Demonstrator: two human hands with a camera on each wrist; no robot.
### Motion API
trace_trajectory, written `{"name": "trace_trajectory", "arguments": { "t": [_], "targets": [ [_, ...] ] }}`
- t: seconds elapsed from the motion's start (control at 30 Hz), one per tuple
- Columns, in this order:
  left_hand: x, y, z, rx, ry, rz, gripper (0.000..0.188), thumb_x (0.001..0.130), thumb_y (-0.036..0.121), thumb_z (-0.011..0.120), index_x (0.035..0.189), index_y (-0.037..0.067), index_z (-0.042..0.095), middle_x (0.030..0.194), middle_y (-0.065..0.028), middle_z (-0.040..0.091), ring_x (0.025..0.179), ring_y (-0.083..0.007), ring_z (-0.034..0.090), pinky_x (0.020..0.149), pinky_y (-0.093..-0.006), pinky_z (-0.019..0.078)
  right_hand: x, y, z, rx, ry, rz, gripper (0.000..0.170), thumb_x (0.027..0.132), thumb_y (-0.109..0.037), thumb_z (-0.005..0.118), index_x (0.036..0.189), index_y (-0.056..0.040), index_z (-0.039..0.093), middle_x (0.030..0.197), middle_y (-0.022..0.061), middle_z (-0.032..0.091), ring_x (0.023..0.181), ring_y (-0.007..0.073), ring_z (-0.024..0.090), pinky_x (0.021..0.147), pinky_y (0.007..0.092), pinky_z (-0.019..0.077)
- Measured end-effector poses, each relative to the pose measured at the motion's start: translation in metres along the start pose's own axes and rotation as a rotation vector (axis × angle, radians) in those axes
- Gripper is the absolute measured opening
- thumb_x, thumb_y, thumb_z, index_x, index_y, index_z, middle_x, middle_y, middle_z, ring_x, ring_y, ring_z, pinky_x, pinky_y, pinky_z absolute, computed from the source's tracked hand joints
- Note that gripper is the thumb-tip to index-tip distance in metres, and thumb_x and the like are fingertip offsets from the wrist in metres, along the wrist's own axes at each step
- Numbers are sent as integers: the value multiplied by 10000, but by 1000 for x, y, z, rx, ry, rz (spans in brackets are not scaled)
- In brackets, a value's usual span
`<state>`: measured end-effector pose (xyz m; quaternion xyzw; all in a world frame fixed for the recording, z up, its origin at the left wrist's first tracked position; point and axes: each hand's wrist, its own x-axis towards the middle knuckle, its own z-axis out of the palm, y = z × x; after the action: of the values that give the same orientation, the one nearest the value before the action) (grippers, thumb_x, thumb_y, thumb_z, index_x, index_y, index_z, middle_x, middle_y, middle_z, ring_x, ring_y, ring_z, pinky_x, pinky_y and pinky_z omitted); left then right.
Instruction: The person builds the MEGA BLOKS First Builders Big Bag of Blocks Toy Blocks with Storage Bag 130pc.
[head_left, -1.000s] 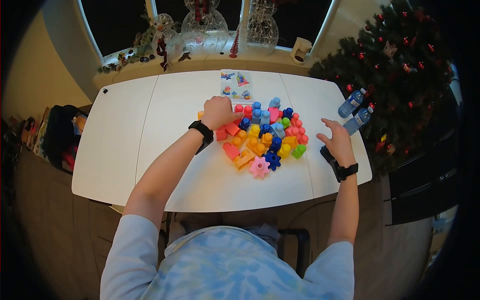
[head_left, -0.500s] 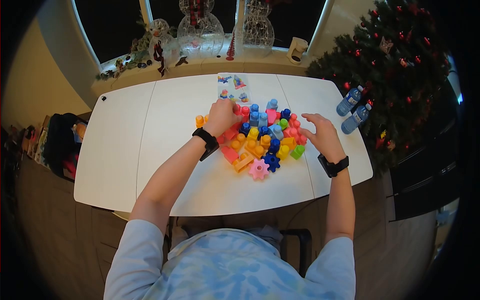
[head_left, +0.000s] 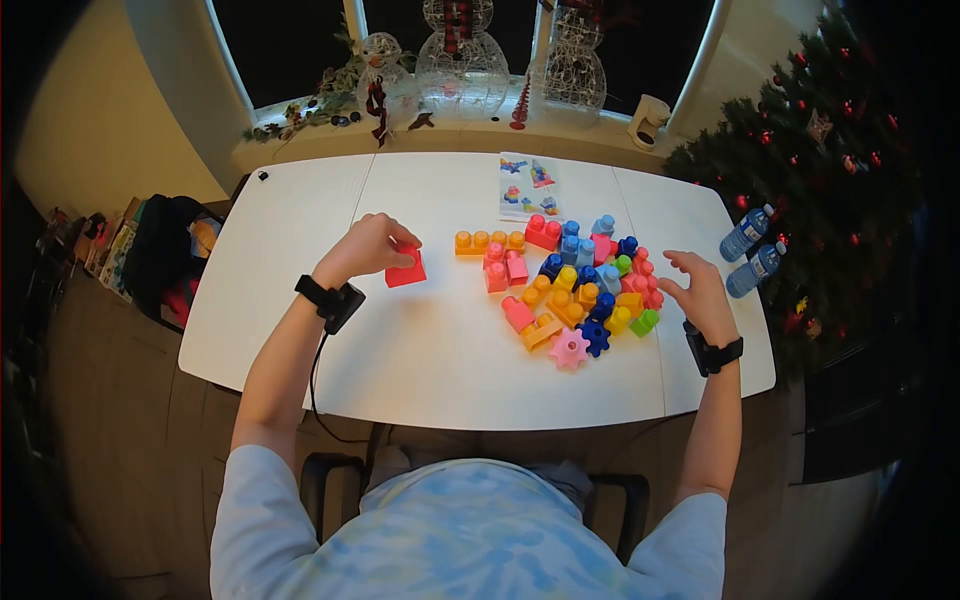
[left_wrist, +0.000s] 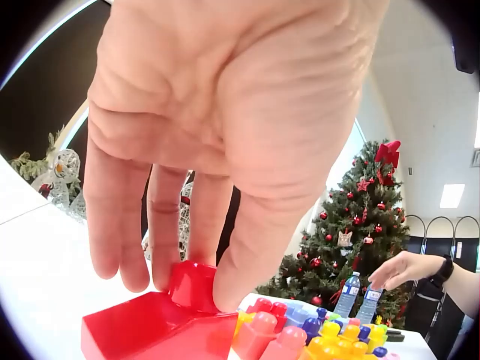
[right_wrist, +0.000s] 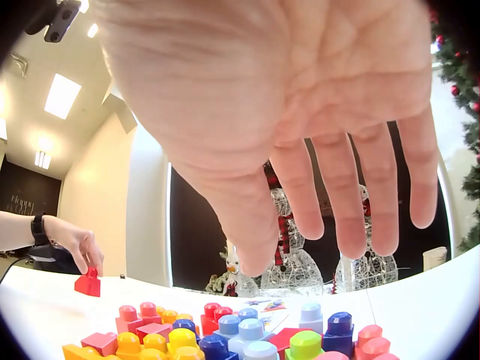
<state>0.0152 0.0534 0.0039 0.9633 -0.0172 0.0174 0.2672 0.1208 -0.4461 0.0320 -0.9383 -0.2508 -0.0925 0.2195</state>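
Note:
My left hand [head_left: 363,250] pinches a red toy building block [head_left: 407,273] over the table's left part, apart from the pile. The left wrist view shows thumb and fingertips around the single stud of the red block [left_wrist: 161,328], which has a sloped side. My right hand [head_left: 704,300], with spread, relaxed fingers and nothing in them, hovers beside the right edge of the block pile. Its nearest pieces are coral blocks [head_left: 641,290] and a green block [head_left: 645,321]. At the pile's near side lie a pink gear [head_left: 570,348] and a dark blue gear [head_left: 596,338].
Several mixed blocks lie on the white table [head_left: 440,370], with a row of orange studs [head_left: 489,243] at the pile's left. A picture sheet [head_left: 531,186] lies behind it. Two water bottles [head_left: 757,268] stand at the right edge, near a decorated tree [head_left: 800,150].
The left hand has moved left from the pile, carrying the red block away. The right hand first came closer to the pile and now stays by its right edge, still holding nothing.

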Motion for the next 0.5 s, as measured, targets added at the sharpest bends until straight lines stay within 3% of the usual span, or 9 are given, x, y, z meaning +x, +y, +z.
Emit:
{"name": "trace_trajectory", "arguments": {
  "t": [0.27,0.5],
  "targets": [
    [-55,-10,23,50,-8,-67,292,739,92,759,1023,101,826,958,-122,741,909,-296,702,827,-381,578,30,-45,7,80,-58,-105,404,866,-191,786,1232,-35,712,1141,185,727,1032,334,697,922,400,554],
    [-77,-23,40,-92,163,-68,499,710,224,901,1164,72,759,1050,-108,735,970,-271,704,881,-383,570,88,-53,14,-35,6,-118,421,841,-236,802,1202,-36,719,1105,188,726,1022,349,695,907,420,555]
  ]
}}
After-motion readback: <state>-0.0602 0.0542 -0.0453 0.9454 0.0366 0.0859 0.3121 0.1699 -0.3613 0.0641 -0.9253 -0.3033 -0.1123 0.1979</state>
